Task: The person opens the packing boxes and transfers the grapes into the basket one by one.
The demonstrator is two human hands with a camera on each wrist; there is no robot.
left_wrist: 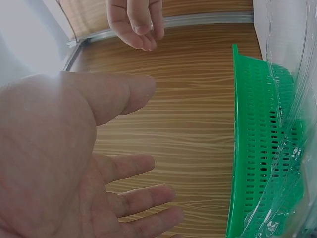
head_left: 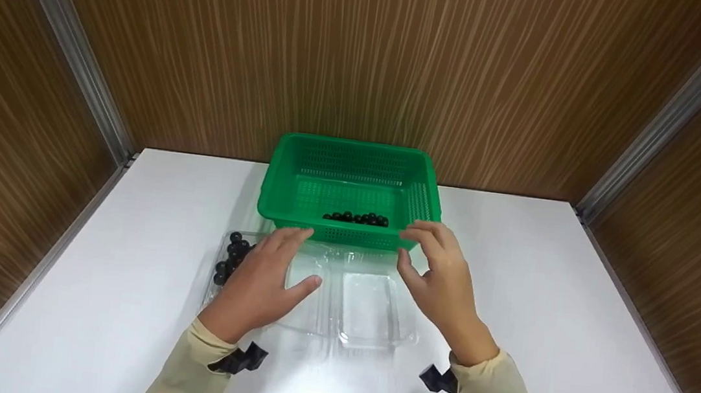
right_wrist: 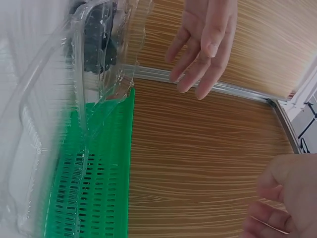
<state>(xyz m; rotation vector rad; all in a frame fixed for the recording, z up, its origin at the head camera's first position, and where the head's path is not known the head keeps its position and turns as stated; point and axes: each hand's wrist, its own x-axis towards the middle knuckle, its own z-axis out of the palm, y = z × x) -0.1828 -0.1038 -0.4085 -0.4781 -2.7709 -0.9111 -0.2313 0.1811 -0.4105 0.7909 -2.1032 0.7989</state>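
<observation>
Above the left half of a clear plastic clamshell box hovers my left hand, its fingers extended and its thumb apart, holding nothing. Small round black balls lie in that left half, partly hidden by the hand. My right hand is raised over the box's right edge, fingers loosely bent, with nothing between fingers and thumb. The box lies unfolded, its other half showing bare clear plastic. In the left wrist view the left palm shows, with the right hand beyond it.
Behind the box stands a green perforated basket, with more black balls near its front wall. The white table is enclosed by wood-grain panels at the back and both sides.
</observation>
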